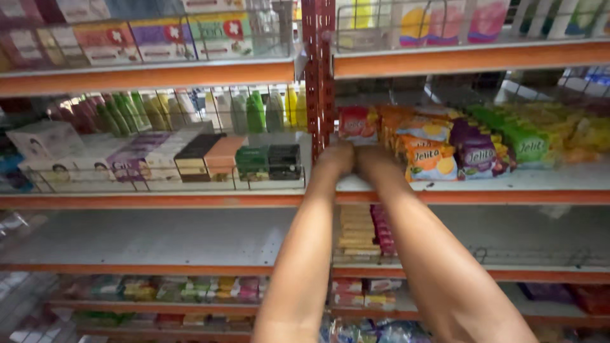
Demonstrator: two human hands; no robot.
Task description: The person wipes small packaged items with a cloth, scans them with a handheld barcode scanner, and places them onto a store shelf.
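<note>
I have both bare arms stretched up from six o'clock toward twelve, forearms converging. My left hand (335,159) and right hand (373,160) meet side by side, knuckles touching, fingers curled away from me and hidden.

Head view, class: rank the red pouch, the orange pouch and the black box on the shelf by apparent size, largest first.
1. Orange pouch
2. Red pouch, set further back, so its rank against the orange one is unsure
3. Black box
</note>
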